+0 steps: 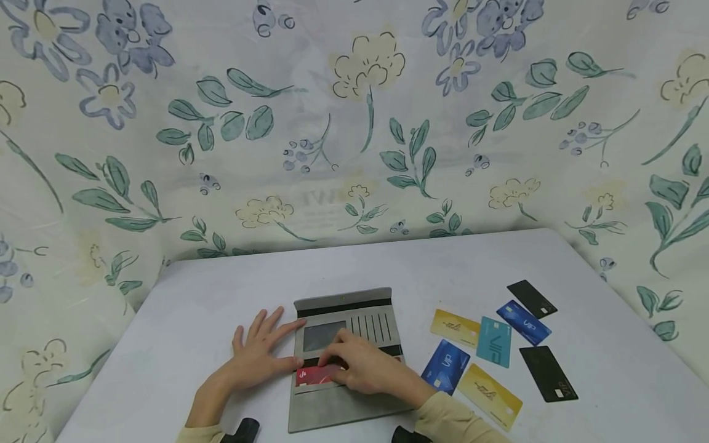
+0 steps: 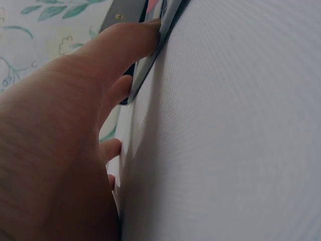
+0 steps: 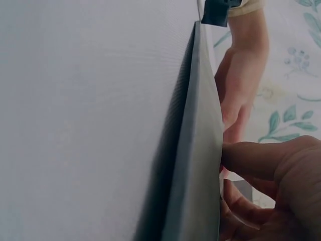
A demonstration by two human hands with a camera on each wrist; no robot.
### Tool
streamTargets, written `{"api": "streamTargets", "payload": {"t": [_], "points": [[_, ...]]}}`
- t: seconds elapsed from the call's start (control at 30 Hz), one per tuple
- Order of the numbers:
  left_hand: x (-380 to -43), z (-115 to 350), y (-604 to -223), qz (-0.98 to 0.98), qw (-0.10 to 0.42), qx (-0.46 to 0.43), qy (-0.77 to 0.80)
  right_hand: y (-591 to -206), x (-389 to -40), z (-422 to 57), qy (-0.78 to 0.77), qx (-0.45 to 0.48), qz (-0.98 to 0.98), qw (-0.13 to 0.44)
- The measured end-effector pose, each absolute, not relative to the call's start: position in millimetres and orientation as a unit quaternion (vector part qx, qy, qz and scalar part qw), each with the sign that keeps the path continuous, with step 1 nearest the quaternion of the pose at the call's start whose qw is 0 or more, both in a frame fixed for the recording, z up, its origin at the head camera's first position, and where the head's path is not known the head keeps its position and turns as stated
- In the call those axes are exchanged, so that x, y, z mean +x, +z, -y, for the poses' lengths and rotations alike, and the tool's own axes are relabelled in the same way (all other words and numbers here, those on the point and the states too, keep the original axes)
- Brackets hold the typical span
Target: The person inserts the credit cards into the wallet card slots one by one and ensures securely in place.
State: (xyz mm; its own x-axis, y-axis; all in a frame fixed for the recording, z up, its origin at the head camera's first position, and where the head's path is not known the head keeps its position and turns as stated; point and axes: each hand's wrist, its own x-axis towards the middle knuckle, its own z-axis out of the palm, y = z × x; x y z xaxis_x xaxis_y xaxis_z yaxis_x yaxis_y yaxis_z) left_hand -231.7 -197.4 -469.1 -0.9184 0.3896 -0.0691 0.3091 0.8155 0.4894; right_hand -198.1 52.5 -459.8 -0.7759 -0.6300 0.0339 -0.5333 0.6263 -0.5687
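Observation:
A grey card wallet (image 1: 327, 413) lies unfolded on the table, with a dark window panel (image 1: 321, 336) and a row of slits in its upper half. A red card (image 1: 308, 376) sits across its lower slot, its right part hidden by my right hand (image 1: 370, 364). That hand pinches the card with curled fingers and thumb. On the wallet's left edge, my left hand (image 1: 256, 355) rests with spread fingers, its thumb by the red card's left end. In the left wrist view the thumb (image 2: 123, 42) presses on the wallet's edge.
Right of the wallet lie several loose cards: yellow ones (image 1: 490, 397), blue ones (image 1: 446, 365), a teal one (image 1: 495, 342) and black ones (image 1: 548, 374). The white table (image 1: 221, 283) meets a floral-patterned cloth (image 1: 310, 129) at its back and sides.

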Motion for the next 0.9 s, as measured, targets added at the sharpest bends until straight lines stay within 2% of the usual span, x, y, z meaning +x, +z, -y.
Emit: {"api": "streamTargets", "payload": {"t": [0.7,0.9], "points": [[-231.6,195.1,-467.9,-0.949,0.090,0.177,0.243,-458.3,-196.1,-54.1,-0.279,-0.357,-0.886,0.095],[-230.8,195.1,-466.7,-0.949,0.092,0.176,0.243,-456.9,-196.1,-54.4,-0.264,-0.366,-0.884,0.123]]}}
